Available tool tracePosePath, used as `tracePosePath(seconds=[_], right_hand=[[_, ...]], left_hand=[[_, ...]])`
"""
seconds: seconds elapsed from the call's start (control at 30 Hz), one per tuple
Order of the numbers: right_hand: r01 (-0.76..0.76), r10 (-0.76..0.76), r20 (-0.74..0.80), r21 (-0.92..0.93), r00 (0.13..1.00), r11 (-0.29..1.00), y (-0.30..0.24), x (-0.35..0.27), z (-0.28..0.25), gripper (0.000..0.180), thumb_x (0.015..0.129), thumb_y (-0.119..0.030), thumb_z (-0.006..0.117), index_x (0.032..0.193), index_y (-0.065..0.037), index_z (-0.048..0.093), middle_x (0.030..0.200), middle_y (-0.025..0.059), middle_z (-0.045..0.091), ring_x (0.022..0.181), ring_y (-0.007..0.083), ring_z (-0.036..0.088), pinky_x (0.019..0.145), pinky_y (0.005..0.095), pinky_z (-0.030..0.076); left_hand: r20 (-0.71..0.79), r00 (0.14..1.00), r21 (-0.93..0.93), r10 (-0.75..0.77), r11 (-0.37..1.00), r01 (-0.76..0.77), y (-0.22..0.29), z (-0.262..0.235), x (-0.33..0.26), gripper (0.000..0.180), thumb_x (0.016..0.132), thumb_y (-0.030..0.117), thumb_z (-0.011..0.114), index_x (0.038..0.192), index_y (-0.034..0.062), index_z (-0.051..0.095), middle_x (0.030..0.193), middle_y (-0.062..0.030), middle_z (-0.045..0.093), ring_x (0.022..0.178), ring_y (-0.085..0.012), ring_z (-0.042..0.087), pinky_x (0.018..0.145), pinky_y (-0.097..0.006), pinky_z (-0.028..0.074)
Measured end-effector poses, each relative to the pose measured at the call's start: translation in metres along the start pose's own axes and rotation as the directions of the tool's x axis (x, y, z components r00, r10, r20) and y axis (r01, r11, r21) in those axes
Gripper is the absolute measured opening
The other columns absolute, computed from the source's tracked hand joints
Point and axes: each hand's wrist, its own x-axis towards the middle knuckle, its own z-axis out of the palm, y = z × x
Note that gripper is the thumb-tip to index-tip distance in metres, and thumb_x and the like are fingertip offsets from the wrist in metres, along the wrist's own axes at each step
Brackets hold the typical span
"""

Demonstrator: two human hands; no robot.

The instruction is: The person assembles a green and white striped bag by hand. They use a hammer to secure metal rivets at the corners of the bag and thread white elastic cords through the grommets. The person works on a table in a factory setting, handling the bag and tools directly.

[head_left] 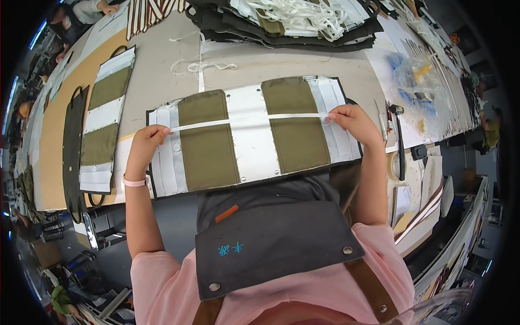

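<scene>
A flat fabric panel [251, 135] with white and olive-green sections lies on the worktable in front of me. A narrow white strap [246, 119] stretches across it from side to side. My left hand [145, 145] pinches the strap's left end over the panel's left edge. My right hand [351, 121] pinches the strap's right end over the panel's right white section. Both hands hold the strap taut and flat on the panel.
A similar panel [105, 122] lies to the left beside a dark cut piece [73, 146]. A stack of dark panels with white straps [292, 21] sits at the back. Loose white cord [197, 66], a clear plastic bag [420, 81] and hand tools [400, 141] are nearby.
</scene>
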Motion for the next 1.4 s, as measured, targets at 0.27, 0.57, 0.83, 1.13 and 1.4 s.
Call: tracePosePath(seconds=[0.27, 0.57, 0.83, 1.13, 1.4], right_hand=[[0.118, -0.031, -0.157, 0.585, 0.987, 0.803, 0.024, 0.024, -0.001, 0.026, 0.095, -0.025, 0.067, 0.095, 0.001, 0.074, 0.076, 0.0004, 0.066, 0.063, 0.008, 0.046, 0.064, 0.0241, 0.041], [0.03, -0.154, -0.518, -0.24, 0.842, 0.97, 0.03, 0.037, 0.015, 0.014, 0.089, -0.013, 0.068, 0.097, -0.004, 0.074, 0.087, 0.0095, 0.072, 0.081, 0.0168, 0.064, 0.077, 0.031, 0.05], [0.093, -0.151, -0.279, -0.212, 0.948, 0.973, 0.05, 0.002, -0.017, 0.011, 0.087, -0.009, 0.068, 0.093, 0.0, 0.069, 0.078, 0.0062, 0.066, 0.076, 0.0126, 0.06, 0.071, 0.0282, 0.049], [-0.038, -0.51, -0.284, -0.898, 0.812, 0.439, -0.026, 0.005, 0.01, 0.016, 0.085, -0.005, 0.068, 0.101, -0.006, 0.066, 0.109, 0.0128, 0.065, 0.1, 0.0311, 0.061, 0.091, 0.0436, 0.044], [0.571, -0.511, 0.34, -0.101, 0.789, 0.815, -0.144, 0.071, 0.188, 0.024, 0.093, -0.008, 0.063, 0.116, -0.002, 0.064, 0.103, 0.0148, 0.065, 0.096, 0.0316, 0.063, 0.083, 0.0388, 0.051]], left_hand=[[0.094, 0.995, -0.85, 0.035, 0.523, 0.062, -0.01, -0.005, 0.014, 0.025, 0.098, 0.009, 0.061, 0.119, -0.0023, 0.067, 0.095, 0.0014, 0.065, 0.084, -0.0059, 0.057, 0.084, -0.023, 0.051], [0.092, 0.994, -0.394, -0.058, 0.915, 0.09, -0.023, 0.029, 0.037, 0.022, 0.095, 0.01, 0.063, 0.113, 0.0018, 0.072, 0.104, 0.0003, 0.07, 0.092, -0.0062, 0.058, 0.088, -0.022, 0.046], [0.154, 0.988, -0.355, -0.03, 0.931, 0.084, -0.014, 0.038, -0.01, 0.019, 0.092, 0.008, 0.066, 0.107, 0.0001, 0.074, 0.099, -0.0036, 0.072, 0.091, -0.0091, 0.061, 0.087, -0.024, 0.048], [0.115, 0.993, -0.378, -0.003, 0.925, 0.046, 0.002, 0.039, -0.027, 0.011, 0.092, 0.003, 0.067, 0.102, 0.0, 0.072, 0.094, -0.0024, 0.071, 0.085, -0.0089, 0.063, 0.079, -0.023, 0.051], [-0.043, 0.987, -0.153, 0.156, 0.975, -0.161, 0.012, 0.008, -0.027, 0.008, 0.086, -0.001, 0.069, 0.093, 0.0018, 0.07, 0.087, -0.0057, 0.068, 0.074, -0.0146, 0.061, 0.069, -0.026, 0.05]])
